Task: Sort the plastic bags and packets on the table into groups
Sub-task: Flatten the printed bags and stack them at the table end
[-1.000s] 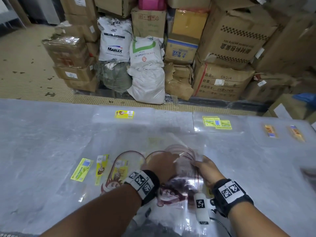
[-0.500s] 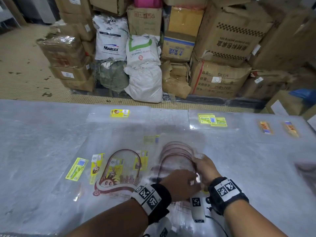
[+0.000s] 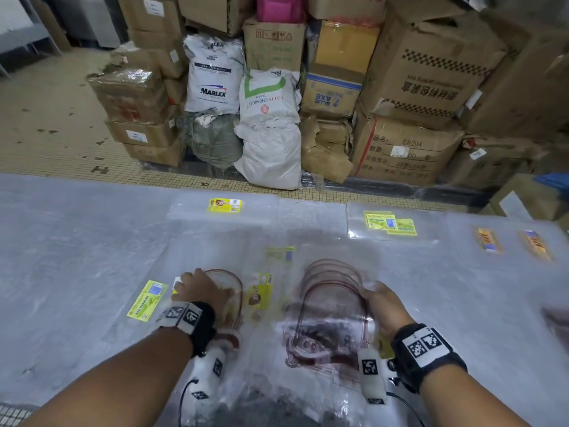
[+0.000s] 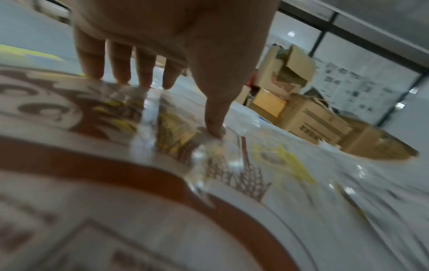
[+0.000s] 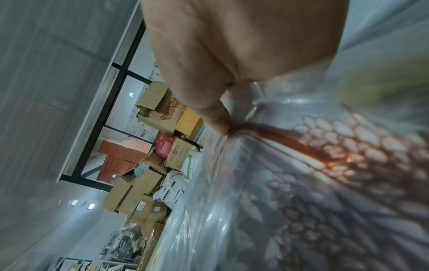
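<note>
We work at a table [image 3: 61, 272] covered in cloudy clear plastic, with a tiled floor [image 3: 40, 118] beyond its far edge and stacked cardboard boxes [image 3: 431, 75] and white sacks [image 3: 271, 149] behind that. Our left grip [image 3: 201, 291] lies spread, fingertips [image 4: 214, 129] pressing flat on a clear bag with a brown arch print [image 3: 229, 291] near the table's front edge. Just right of it, our right grip [image 3: 385, 306] pinches the edge of a stack of brown-printed clear bags [image 3: 332, 309], thumb on top. A yellow-green labelled packet [image 3: 147, 300] lies left of the left grip. Toward the table's far edge lie a yellow label [image 3: 225, 205], paired yellow labels [image 3: 389, 222] and orange labels [image 3: 488, 240].
</note>
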### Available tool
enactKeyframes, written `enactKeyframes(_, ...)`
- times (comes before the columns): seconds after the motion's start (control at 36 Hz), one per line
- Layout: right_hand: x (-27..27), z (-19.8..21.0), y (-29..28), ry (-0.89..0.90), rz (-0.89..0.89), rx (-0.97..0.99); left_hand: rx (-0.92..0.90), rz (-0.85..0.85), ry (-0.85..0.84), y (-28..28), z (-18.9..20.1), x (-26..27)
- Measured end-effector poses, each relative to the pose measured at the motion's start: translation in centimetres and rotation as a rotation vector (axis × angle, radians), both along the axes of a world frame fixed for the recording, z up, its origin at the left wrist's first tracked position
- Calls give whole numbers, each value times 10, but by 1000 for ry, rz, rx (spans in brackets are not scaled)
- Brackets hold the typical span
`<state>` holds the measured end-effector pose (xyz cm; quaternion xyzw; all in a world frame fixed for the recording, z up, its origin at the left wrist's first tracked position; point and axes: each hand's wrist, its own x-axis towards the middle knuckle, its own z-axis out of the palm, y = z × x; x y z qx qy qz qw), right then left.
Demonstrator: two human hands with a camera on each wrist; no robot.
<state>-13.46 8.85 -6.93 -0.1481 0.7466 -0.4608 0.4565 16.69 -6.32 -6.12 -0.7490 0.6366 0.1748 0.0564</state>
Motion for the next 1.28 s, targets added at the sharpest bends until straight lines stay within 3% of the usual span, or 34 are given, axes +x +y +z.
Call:
enactKeyframes(0.17, 0, 1, -2, 7, 8, 14, -10, -13, 10, -18, 3, 14)
enactKeyframes(0.36, 3, 5, -3, 20, 4, 21, -289, -291, 28, -9, 3, 18)
enactKeyframes(0.44, 4, 6, -4, 16, 5, 19, -183, -408, 19, 3, 0, 9)
enactKeyframes(0.53, 5, 7, -4, 16, 9, 22, -78, -414, 4, 17, -4, 1)
enactKeyframes(0.92, 8, 6, -7, 21, 37, 47, -194, -561, 23, 29, -17, -2)
enactKeyframes(1.06, 11, 9, -8, 22, 33, 35, -193, -514, 198, 32, 0, -24)
enactKeyframes(1.17, 16, 10, -10, 20, 49, 15, -261, -595, 332, 51, 19, -60)
enactKeyframes(1.28, 20, 14, -9, 36, 79, -37, -192, -681, 446, 75, 31, -101)
